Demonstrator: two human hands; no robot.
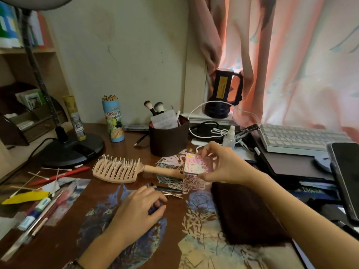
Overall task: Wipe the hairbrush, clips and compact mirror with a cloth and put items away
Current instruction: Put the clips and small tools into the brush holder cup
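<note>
A dark wooden desk [64, 216] stands against a pale, marked wall [124, 55]. On the right hangs a pink curtain [291, 55], and daylight glows through it. A wooden shelf [29, 51] with books stands on the left, beside a black lamp [64, 144].

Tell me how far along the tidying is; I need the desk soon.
Nothing looks put away yet. The right hand holds the compact mirror above the desk, while the left hand rests by the clips. The hairbrush lies on the desk and the dark cloth lies untouched. Wiping and storing seemingly remain.
</note>
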